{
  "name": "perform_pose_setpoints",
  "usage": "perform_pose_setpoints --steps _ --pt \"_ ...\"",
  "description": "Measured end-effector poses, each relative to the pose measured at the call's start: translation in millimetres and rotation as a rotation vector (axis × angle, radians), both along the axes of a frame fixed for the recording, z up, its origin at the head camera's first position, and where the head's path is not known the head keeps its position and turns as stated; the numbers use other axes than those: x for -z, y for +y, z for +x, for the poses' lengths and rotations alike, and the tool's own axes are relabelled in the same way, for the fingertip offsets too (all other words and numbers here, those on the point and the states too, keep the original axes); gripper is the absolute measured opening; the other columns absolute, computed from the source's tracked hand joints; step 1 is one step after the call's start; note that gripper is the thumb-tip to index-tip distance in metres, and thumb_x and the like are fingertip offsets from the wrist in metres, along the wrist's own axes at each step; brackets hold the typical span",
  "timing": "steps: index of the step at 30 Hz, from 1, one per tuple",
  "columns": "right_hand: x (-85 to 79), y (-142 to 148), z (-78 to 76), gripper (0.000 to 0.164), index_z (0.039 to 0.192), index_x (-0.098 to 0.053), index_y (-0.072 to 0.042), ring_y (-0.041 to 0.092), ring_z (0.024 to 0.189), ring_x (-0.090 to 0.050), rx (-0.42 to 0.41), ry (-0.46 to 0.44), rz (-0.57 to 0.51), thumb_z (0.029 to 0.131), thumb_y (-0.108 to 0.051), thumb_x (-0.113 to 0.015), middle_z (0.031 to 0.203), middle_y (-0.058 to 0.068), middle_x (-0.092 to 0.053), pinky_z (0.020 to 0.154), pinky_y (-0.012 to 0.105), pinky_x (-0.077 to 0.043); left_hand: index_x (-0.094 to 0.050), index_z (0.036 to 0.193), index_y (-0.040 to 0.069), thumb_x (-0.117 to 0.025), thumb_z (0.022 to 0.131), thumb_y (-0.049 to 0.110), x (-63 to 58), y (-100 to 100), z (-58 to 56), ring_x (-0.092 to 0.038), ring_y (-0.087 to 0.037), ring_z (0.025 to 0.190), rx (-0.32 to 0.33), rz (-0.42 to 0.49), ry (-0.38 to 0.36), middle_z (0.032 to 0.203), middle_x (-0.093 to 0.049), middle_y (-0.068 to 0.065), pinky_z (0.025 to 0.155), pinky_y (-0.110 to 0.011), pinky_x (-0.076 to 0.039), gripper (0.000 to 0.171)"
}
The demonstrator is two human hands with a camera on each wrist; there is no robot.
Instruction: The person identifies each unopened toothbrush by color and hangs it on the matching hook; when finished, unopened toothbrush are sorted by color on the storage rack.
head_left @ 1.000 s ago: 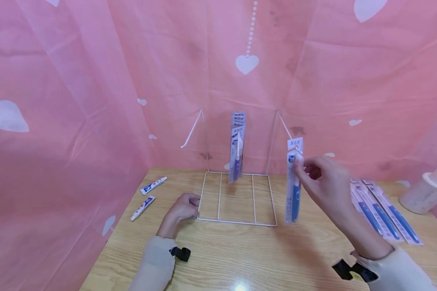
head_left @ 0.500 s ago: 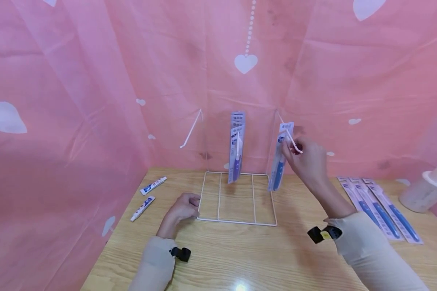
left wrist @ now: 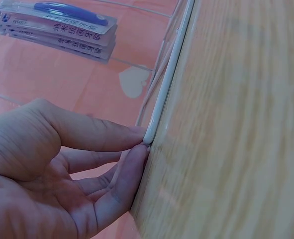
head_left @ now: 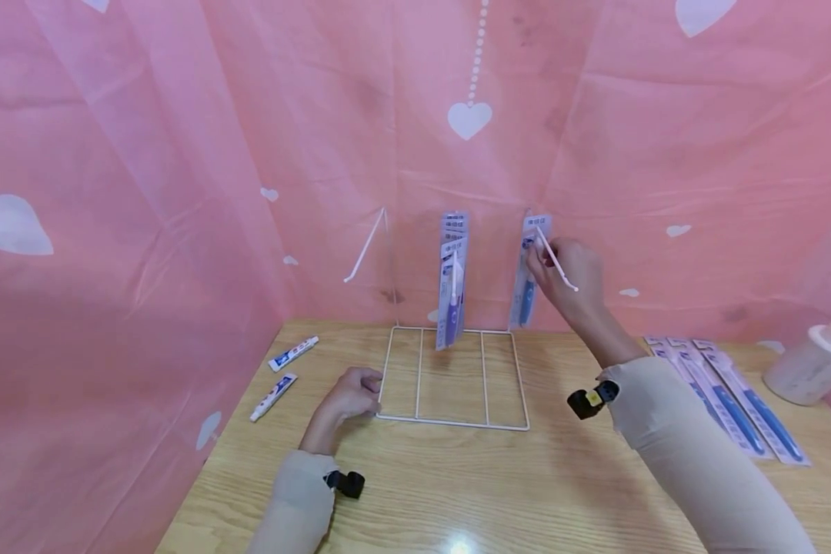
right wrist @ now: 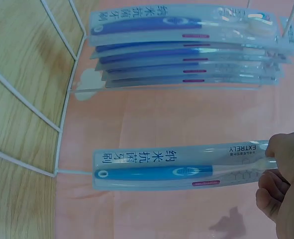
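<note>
My right hand [head_left: 573,275] pinches the upper part of a packaged blue toothbrush [head_left: 528,296], which hangs upright on the right hook [head_left: 557,260] of a white wire rack [head_left: 450,422]. The hook's bent tip sticks out in front of the pack, past my fingers. In the right wrist view the toothbrush pack [right wrist: 156,172] shows nearly full length, its top hidden by my fingers. My left hand [head_left: 349,394] is at the rack's front left corner; the left wrist view shows thumb and fingertip pinching the white base wire [left wrist: 161,102] close over the table.
Several packaged purple toothbrushes [head_left: 452,285] hang on the middle hook. The left hook [head_left: 364,245] is bare. Two small toothpaste tubes [head_left: 293,353] lie at left. More packaged blue toothbrushes [head_left: 734,412] lie at right beside a white container [head_left: 813,362]. A pink curtain [head_left: 318,115] stands behind.
My right hand has moved back and left, sliding the blue toothbrush pack from the right hook's tip toward its rear. The left hand has stayed at the rack's corner.
</note>
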State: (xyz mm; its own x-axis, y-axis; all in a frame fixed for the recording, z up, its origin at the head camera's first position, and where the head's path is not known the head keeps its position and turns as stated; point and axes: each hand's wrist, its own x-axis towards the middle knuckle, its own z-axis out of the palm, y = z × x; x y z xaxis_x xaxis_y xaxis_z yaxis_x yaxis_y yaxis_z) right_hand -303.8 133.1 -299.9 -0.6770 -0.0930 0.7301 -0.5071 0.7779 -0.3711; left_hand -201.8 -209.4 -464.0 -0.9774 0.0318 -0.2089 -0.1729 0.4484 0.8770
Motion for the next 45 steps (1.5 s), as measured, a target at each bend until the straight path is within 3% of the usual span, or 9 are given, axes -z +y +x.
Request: perform_pose_setpoints --steps 12,17,20,24,28,32,35,41,45 --pt "-0.9 1.7 -24.9 0.030 0.060 -0.053 -0.005 0.031 0.052 -0.052 0.034 -0.002 -0.030 0.088 -0.016 -0.059 0.055 0.011 -0.054 0.047 0.036 -0.034 -0.058 0.129 -0.007 -0.070 0.070 -0.017 -1.1 4.3 -2.2 -0.056 -0.026 0.089 0.006 -0.016 -0.007 0.101 -0.057 -0.014 0.067 -0.031 -0.055 0.061" --pt "1.3 2.4 -28.4 0.031 0.058 -0.054 -0.005 0.032 0.053 -0.054 0.036 0.002 -0.042 0.086 -0.018 -0.059 0.054 0.011 -0.056 0.048 0.037 -0.035 -0.058 0.130 -0.006 -0.070 0.071 -0.017 -1.2 4.9 -1.9 -0.056 -0.026 0.088 0.008 -0.009 -0.030 0.101 -0.056 -0.014 0.066 -0.031 -0.055 0.062" --pt "-0.1 3.5 -26.5 0.033 0.060 -0.057 -0.004 0.032 0.053 -0.053 0.045 -0.036 -0.044 0.088 -0.022 -0.060 0.055 0.010 -0.056 0.048 0.037 -0.035 -0.057 0.130 -0.006 -0.069 0.071 -0.017 -1.2 4.9 -2.1 -0.056 -0.026 0.088 0.003 -0.006 -0.032 0.101 -0.056 -0.014 0.066 -0.031 -0.055 0.062" --pt "-3.3 15.7 -21.9 0.037 0.067 -0.061 -0.002 0.028 0.056 -0.052 0.023 -0.156 0.019 0.087 -0.031 -0.069 0.059 0.009 -0.058 0.050 0.035 -0.036 -0.058 0.130 -0.006 -0.070 0.070 -0.017 -1.5 4.6 -0.5 -0.056 -0.026 0.089 -0.001 -0.011 -0.016 0.101 -0.057 -0.014 0.067 -0.031 -0.054 0.062" --pt "-1.8 45.9 -18.5 0.041 0.087 -0.067 0.003 0.028 0.065 -0.053 -0.047 -0.285 0.113 0.082 -0.036 -0.078 0.072 0.013 -0.061 0.054 0.035 -0.039 -0.057 0.129 -0.008 -0.070 0.069 -0.017 -1.5 2.2 1.8 -0.056 -0.026 0.088 0.002 -0.010 0.004 0.100 -0.057 -0.014 0.067 -0.030 -0.055 0.062" --pt "9.0 89.0 -17.3 0.051 0.101 -0.064 0.007 0.034 0.076 -0.059 -0.029 -0.396 0.184 0.085 -0.040 -0.077 0.088 0.022 -0.064 0.061 0.043 -0.048 -0.058 0.128 -0.009 -0.070 0.068 -0.018 -1.2 0.0 3.6 -0.056 -0.025 0.088 -0.005 -0.009 0.028 0.099 -0.057 -0.014 0.066 -0.030 -0.054 0.062" --pt "23.4 125.9 -18.3 0.054 0.097 -0.062 0.008 0.039 0.081 -0.061 -0.002 -0.458 0.215 0.087 -0.044 -0.073 0.090 0.026 -0.065 0.064 0.050 -0.050 -0.058 0.129 -0.008 -0.069 0.069 -0.018 -1.5 -1.5 5.7 -0.057 -0.025 0.087 -0.011 -0.005 0.022 0.099 -0.056 -0.014 0.065 -0.030 -0.055 0.062" --pt "55.9 194.9 -18.4 0.061 0.106 -0.060 0.012 0.040 0.081 -0.061 0.022 -0.611 0.172 0.094 -0.048 -0.062 0.098 0.033 -0.062 0.056 0.041 -0.052 -0.056 0.131 -0.008 -0.069 0.071 -0.018 -1.6 -4.1 9.0 -0.058 -0.026 0.084 -0.016 0.013 0.000 0.102 -0.055 -0.016 0.064 -0.031 -0.056 0.062" --pt "74.0 223.5 -16.5 0.070 0.112 -0.054 0.019 0.041 0.079 -0.061 0.044 -0.720 0.185 0.098 -0.050 -0.055 0.101 0.038 -0.058 0.056 0.044 -0.055 -0.056 0.131 -0.007 -0.069 0.070 -0.020 -1.8 -6.5 10.4 -0.059 -0.026 0.083 -0.026 0.030 -0.009 0.102 -0.055 -0.016 0.064 -0.032 -0.058 0.064"
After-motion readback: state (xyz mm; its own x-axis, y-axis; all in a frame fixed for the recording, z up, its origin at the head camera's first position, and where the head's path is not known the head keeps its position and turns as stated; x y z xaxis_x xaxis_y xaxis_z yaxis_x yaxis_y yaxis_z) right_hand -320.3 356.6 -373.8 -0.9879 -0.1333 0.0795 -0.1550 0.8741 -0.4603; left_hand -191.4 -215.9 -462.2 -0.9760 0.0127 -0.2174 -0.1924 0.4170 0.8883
